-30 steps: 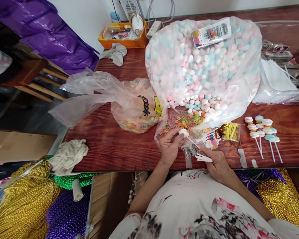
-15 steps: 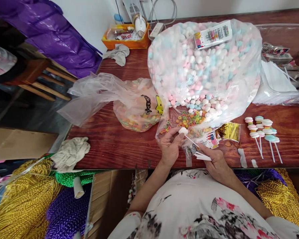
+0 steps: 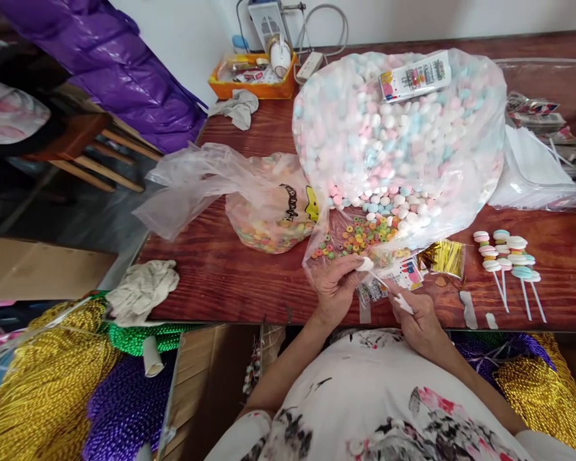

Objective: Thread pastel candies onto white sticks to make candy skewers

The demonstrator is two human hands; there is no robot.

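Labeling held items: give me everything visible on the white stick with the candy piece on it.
The white stick is thin, straight and pale, plastic or paper by the look. It lies slanted just above the table's near edge, in front of the big candy bag. A white, roundish candy piece sits on its upper-left end, pinched by the left hand. The right hand has its grip on the lower end, with more white sticks in that hand.

Since a second ago we have drawn our right hand (image 3: 415,317) in closer to our left hand (image 3: 336,288), so less white stick (image 3: 378,278) shows between them, the marshmallow (image 3: 365,263) pinched lower.
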